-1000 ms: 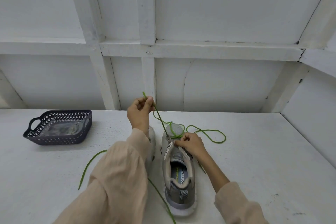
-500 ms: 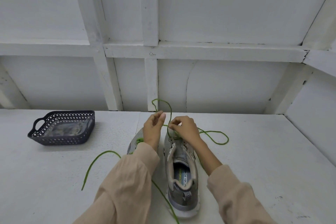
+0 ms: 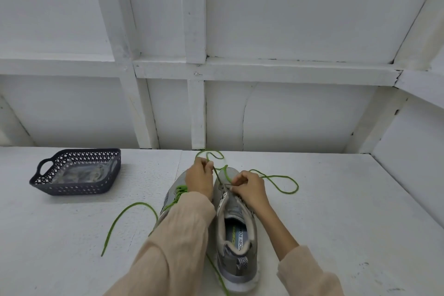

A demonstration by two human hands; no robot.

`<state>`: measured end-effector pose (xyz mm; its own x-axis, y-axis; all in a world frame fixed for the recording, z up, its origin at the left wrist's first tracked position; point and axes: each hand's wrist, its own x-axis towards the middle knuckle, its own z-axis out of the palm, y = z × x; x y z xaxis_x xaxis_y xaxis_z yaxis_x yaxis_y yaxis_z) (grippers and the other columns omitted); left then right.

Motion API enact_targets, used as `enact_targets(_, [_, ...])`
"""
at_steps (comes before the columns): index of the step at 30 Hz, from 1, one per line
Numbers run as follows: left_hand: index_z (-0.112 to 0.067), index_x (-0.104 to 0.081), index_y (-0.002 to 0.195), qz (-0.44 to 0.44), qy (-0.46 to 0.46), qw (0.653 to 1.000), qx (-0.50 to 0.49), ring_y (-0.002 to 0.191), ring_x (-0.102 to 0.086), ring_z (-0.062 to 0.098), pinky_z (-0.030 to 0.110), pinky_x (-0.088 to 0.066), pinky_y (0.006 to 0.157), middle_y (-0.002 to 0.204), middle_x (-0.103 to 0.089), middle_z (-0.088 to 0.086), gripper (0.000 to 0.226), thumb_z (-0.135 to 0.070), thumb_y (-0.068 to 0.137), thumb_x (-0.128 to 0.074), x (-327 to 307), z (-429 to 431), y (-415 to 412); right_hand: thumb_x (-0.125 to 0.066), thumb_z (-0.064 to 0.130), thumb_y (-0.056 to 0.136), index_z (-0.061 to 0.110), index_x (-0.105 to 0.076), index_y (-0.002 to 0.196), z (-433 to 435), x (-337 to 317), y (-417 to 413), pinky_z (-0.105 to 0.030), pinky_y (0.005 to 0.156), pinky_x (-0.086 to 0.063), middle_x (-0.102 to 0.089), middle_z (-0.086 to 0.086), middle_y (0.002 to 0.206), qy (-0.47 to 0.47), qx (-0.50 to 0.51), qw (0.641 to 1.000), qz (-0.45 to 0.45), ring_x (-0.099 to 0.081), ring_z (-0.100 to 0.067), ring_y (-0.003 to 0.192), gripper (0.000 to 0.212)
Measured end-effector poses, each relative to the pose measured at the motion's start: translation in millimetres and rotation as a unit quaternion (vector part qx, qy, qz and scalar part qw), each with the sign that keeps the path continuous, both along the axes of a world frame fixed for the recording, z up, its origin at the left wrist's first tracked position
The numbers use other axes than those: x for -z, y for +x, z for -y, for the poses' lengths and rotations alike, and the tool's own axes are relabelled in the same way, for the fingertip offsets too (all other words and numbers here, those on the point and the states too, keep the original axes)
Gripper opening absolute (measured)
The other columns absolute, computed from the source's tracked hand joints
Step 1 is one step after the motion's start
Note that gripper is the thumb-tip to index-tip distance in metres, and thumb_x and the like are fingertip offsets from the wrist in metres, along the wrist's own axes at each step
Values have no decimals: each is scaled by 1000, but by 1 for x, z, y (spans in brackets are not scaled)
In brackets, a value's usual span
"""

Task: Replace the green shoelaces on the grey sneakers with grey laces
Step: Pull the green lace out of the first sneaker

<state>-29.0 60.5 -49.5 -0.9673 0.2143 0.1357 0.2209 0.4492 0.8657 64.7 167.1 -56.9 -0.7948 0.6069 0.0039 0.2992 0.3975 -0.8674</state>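
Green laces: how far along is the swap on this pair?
Done: the right sneaker shows bare rear eyelets. In hand: the left hand pinches its green lace, the right hand grips its eyelet row. Left: the other sneaker is still green-laced; no grey lace is threaded yet.

Table (image 3: 336,211): sneakers (image 3: 236,235), green lace (image 3: 286,184), basket (image 3: 72,188)

Bright green lace (image 3: 281,178) ran against my grey sneaker (image 3: 236,230), black-and-white stripes on its trim; my sleeves (image 3: 177,235) were beige, the desk (image 3: 336,211) white, the basket (image 3: 72,187) dark navy lattice.
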Motion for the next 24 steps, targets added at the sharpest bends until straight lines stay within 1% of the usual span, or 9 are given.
enact_targets(2, [-7, -60, 92, 28, 34, 999, 13, 85, -65, 33, 44, -51, 82, 87, -69, 13, 18, -24, 89, -63, -1, 0, -6, -77, 0, 72, 18, -64, 72, 2, 3, 4, -18, 66, -49, -66, 3, 73, -11, 9, 1000, -15, -61, -11, 68, 23])
enact_targets(5, [-3, -65, 99, 71, -104, 985, 114, 93, -63, 29, 36, -49, 85, 97, -69, 13, 32, -30, 83, -72, 4, -1, -1, -77, 1, 71, 24, -61, 69, 5, 6, 6, -19, 66, -47, -65, 5, 72, -11, 16, 999, -29, -58, -8, 64, 28])
enact_targets(7, [-3, -68, 95, 27, -149, 981, 122, 95, -62, 31, 34, -46, 81, 96, -69, 16, 25, -26, 85, -69, 7, -2, 2, -77, 1, 71, 26, -60, 70, 5, 8, 5, -15, 63, -45, -65, 5, 74, -10, 19, 999, -37, -57, -6, 63, 30])
enact_targets(9, [-5, -68, 89, -3, -52, 996, 68, 87, -65, 34, 38, -49, 80, 87, -70, 17, 16, -20, 87, -67, 2, -2, 3, -78, 1, 71, 25, -60, 74, 3, 8, 7, -8, 59, -41, -65, 4, 81, -17, 26, 998, -46, -57, -6, 64, 30])
enact_targets(12, [-16, -63, 74, 2, 117, 993, 0, 69, -67, 32, 45, -55, 75, 66, -66, 4, 13, -16, 86, -69, -16, 2, -1, -79, 4, 73, 21, -62, 81, 2, 8, 10, -8, 59, -42, -64, 4, 87, -34, 22, 998, -49, -57, -4, 65, 25])
enact_targets(15, [-17, -63, 75, -10, 173, 985, 18, 67, -67, 22, 43, -57, 75, 66, -65, -3, 12, -17, 86, -69, -30, 5, 6, -81, 14, 74, 20, -66, 86, 1, 6, 7, -20, 66, -45, -64, 2, 91, -38, 17, 998, -53, -57, -9, 69, 20])
enact_targets(18, [-9, -65, 81, -28, 226, 973, 27, 62, -65, 10, 32, -56, 69, 69, -65, -2, 10, -16, 87, -68, -41, 2, 18, -79, 26, 78, 23, -70, 96, 0, -3, 1, -24, 69, -44, -61, 6, 91, -30, -18, 998, -59, -55, -8, 74, 20])
enact_targets(22, [-10, -64, 84, -34, 281, 959, 29, 66, -67, 18, 24, -56, 67, 72, -65, 3, 9, -17, 89, -66, -59, -3, 24, -73, 31, 84, 25, -73, 102, 3, -20, -4, -26, 68, -46, -66, 3, 92, -16, -92, 995, -38, -60, -14, 74, 19])
enact_targets(24, [-9, -63, 83, -24, 291, 956, 40, 65, -67, 20, 25, -55, 67, 70, -65, 3, 10, -17, 89, -65, -64, -5, 24, -71, 28, 86, 17, -75, 97, 7, -28, -5, -25, 67, -46, -69, 2, 86, -29, -104, 993, -53, -61, -17, 71, 16])
